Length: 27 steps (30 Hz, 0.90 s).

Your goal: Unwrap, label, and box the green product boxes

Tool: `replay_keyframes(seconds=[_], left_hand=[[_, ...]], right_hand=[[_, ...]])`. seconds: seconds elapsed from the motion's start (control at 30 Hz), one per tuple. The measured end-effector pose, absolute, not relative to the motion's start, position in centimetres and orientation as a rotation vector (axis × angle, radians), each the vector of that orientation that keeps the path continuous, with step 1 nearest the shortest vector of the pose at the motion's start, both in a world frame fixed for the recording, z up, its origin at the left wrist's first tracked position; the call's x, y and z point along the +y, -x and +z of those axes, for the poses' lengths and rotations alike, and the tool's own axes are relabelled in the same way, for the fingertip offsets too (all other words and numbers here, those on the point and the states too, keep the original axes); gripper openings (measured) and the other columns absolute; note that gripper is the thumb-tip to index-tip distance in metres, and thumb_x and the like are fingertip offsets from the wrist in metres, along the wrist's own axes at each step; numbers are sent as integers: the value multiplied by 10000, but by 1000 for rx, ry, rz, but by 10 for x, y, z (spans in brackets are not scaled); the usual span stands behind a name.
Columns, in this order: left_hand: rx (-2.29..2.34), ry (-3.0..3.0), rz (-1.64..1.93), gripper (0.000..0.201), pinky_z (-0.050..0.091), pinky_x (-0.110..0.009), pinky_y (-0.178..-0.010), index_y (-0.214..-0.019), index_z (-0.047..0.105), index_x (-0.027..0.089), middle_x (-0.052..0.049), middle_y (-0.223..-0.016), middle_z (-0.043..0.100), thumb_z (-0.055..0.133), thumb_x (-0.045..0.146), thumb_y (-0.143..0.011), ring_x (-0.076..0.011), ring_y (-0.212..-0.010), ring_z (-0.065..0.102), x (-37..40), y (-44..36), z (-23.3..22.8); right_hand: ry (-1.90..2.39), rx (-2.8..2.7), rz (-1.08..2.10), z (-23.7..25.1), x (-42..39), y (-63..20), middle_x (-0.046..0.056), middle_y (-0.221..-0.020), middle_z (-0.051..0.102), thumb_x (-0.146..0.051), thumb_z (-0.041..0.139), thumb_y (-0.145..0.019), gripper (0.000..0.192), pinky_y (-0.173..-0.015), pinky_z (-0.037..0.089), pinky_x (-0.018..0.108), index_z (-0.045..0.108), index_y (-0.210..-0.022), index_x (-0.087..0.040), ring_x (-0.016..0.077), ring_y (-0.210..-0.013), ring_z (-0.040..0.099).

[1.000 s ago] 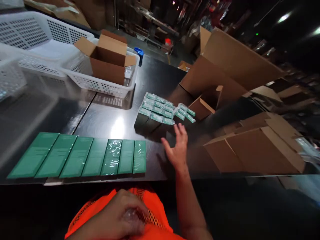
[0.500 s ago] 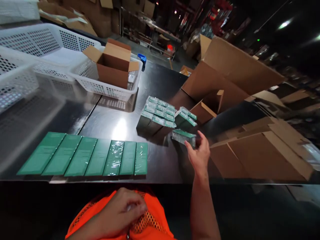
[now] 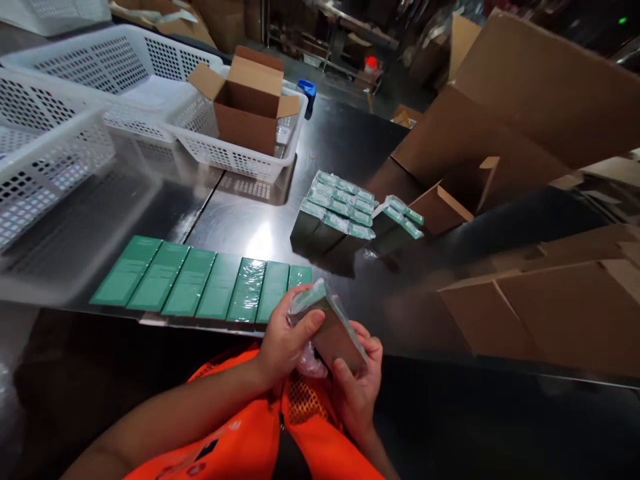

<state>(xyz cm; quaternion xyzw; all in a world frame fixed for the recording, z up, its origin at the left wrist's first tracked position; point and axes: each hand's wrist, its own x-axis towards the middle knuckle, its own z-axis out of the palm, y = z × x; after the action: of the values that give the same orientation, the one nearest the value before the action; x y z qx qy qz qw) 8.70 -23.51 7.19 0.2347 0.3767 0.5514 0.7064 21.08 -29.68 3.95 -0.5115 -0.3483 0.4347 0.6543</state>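
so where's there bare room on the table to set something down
Bare tabletop shows beyond the standing packs, right of the basket with the open box, and between that basket and the row of green packs. Crowded: left, with other baskets, and right, with cartons.

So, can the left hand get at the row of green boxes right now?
Probably not without letting go: the left hand is busy holding a box with the right hand. Otherwise the way looks free; the row lies close by.

vest point(image 3: 250, 430): bright orange | mesh panel point(image 3: 303, 401): below left hand point(image 3: 283, 343) | left forearm point(image 3: 185, 403): bare | printed markings point(image 3: 207, 449): dark, reddish, below forearm
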Motion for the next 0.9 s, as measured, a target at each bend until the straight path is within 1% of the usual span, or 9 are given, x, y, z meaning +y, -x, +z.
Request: replay_keyframes(seconds=[0.13,0.3,0.37,0.43,0.5,0.57,0.67,0.77,0.9], left_hand=[[860,-543,1272,534,523,-292,-842,-1135,545,210,-52,-1020,713,805,459,-740,-181,-900,670,-243,-84,73],[961,-661,1316,432,499,-233,-640,-961,532,203,23,-774,644,827,402,-716,-132,-691,629,-239,-80,72],[1066,-774,1488,415,513,-245,-692,-974,550,208,-11,-906,683,834,351,-708,-157,-818,667,-233,-75,71],[1165,-994,1605,350,518,-303,-857,-1037,604,215,-74,-1171,683,790,328,-763,-207,-1085,646,-225,-67,71],[1223,-1262,1523,221,482,-354,-968,-1037,676,220,-92,-1287,657,710,325,-845,-227,-1204,599,-217,-55,75],[1259,-1451,1360,128,491,-362,-953,-936,734,221,-80,-1179,716,657,313,-891,-215,-1104,654,-210,-44,81],[1285,-1579,1301,133,526,-337,-848,-773,722,213,-52,-980,762,675,282,-876,-192,-915,700,-206,-31,90],[1320,-1502,1390,113,525,-304,-789,-781,660,205,-38,-944,753,705,279,-854,-174,-881,690,-210,-25,94],[1302,-1394,1450,187,500,-267,-679,-781,611,207,-5,-754,684,747,330,-820,-154,-745,647,-215,-23,95]], right_hand=[[1155,-791,1012,36,-292,-207,43,-1129,533,-350,808,-735,470,-814,535,373,447,-1025,-270,211,-989,608],[1151,-777,1070,31,-295,-198,16,-1044,501,-387,773,-767,454,-754,523,336,418,-1030,-277,185,-902,589],[1154,-782,1073,31,-296,-196,8,-1031,484,-387,761,-779,437,-728,512,312,427,-1038,-276,167,-865,570],[1174,-805,1030,31,-296,-197,8,-1021,474,-389,758,-781,428,-717,505,304,434,-1033,-269,162,-850,553],[1201,-847,967,32,-295,-200,14,-1020,474,-388,762,-775,425,-724,500,310,440,-1023,-264,167,-856,546],[1231,-897,901,32,-293,-204,16,-1018,483,-371,770,-769,411,-749,490,317,461,-1017,-262,174,-882,546],[1262,-959,827,31,-289,-210,17,-997,505,-343,772,-765,381,-780,480,330,488,-1003,-257,182,-901,549],[1285,-975,758,29,-284,-217,15,-987,513,-335,779,-753,375,-794,472,338,495,-983,-254,188,-904,551],[1297,-972,731,29,-281,-227,8,-1003,507,-310,793,-741,370,-797,449,319,521,-987,-257,176,-907,538]])
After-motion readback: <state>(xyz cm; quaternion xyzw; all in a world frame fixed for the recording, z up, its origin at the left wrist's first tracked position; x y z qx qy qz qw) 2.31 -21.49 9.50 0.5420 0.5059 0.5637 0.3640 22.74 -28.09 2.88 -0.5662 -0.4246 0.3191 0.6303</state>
